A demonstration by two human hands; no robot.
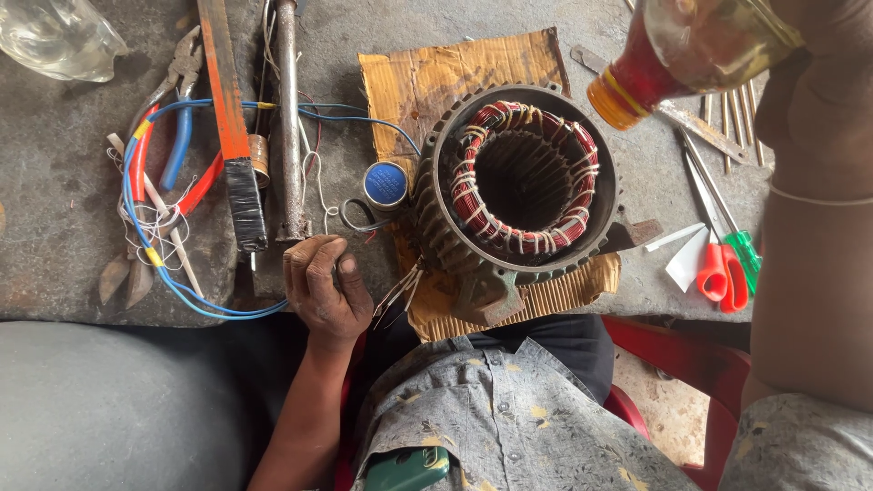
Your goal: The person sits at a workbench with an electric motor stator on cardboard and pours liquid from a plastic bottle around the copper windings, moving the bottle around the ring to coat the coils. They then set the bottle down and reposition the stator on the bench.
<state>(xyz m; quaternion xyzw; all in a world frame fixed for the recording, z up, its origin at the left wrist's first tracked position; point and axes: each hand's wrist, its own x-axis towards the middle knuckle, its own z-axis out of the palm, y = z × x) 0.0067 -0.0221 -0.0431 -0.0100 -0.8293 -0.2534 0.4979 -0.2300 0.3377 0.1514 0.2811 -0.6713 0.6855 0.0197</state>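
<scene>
The left hand [326,284] rests knuckles-up on the near edge of the grey table [55,227], fingers curled loosely inward and holding nothing. Just to its right stands the motor stator [518,182], its red copper windings tied with pale cord, sitting on a scrap of corrugated cardboard [427,77]; thin lead wires [400,293] trail from its base toward the hand's thumb side. Beyond the hand's fingers lie a rusty metal rod [289,118], an orange-handled tool [232,136] with black tape, and a small blue round cap [386,184]. Farther to its left, blue and red cables [150,195] loop around a pair of pliers [178,77]. The right hand [800,82], raised at the far upper right, is wrapped around a tilted plastic bottle [682,45] of reddish liquid, its orange cap pointing down toward the stator's rim. Below that hand lie red-handled scissors [723,273] and a green-handled screwdriver [741,250].
</scene>
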